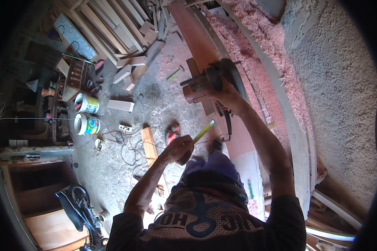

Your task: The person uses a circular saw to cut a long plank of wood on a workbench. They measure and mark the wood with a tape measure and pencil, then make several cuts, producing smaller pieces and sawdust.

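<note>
My left hand (179, 147) is closed around a tape measure (202, 133), whose short yellow blade sticks out toward the right. My right hand (229, 96) grips the handle of a dark power saw (195, 93) that looks like a circular saw. The saw rests at the edge of a long reddish-brown board (196, 38), partly covering it. Its black cord loops down beside my right forearm. A small dark wooden piece (192, 67) juts out at the board's left side, next to the saw. Where the blade sits is hidden.
Pink shavings (243, 46) lie along the bench, beside a rough wall (335, 71). On the floor are two paint buckets (88, 124), a power strip (125, 128), looped cords, a red power tool (172, 131) and wood blocks (149, 142). Lumber (109, 31) leans at the back; a green pencil-like stick (250, 189) lies nearby.
</note>
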Available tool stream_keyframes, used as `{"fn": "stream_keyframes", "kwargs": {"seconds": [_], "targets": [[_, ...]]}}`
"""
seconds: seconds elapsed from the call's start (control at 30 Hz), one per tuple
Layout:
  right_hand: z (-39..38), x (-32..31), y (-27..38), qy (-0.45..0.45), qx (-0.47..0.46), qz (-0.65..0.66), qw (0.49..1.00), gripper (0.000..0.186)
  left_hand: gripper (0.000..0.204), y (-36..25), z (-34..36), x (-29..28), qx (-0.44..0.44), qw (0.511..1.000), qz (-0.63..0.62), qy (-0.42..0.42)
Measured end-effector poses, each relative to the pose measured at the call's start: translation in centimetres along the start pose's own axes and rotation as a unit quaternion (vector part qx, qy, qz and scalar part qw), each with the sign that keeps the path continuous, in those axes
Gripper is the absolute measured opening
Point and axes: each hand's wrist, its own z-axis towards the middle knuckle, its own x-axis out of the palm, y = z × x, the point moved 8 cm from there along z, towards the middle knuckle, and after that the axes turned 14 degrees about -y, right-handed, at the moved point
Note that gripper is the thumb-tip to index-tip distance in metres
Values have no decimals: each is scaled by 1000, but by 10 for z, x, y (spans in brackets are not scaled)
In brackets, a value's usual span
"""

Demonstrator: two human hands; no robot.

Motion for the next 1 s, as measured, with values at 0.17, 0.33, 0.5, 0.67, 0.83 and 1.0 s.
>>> {"fn": "stream_keyframes", "kwargs": {"seconds": [0.17,0.33,0.5,0.67,0.83,1.0], "targets": [[7,-8,-22,-32,-2,-50,998,57,24,-54,-38,66,46,991,64,107],[8,-2,-20,-30,-15,-37,999,54,21,-43,8,137,125,983,96,93],[9,-6,-22,-42,-22,-44,998,52,27,-35,23,165,90,979,141,118],[4,0,-9,-27,-10,-11,1000,41,26,-10,26,175,85,983,57,149],[7,-6,-18,-47,-34,-26,998,32,30,-21,22,166,48,985,8,165],[8,-3,-21,-37,-11,-22,999,31,17,-35,19,165,190,956,84,207]]}}
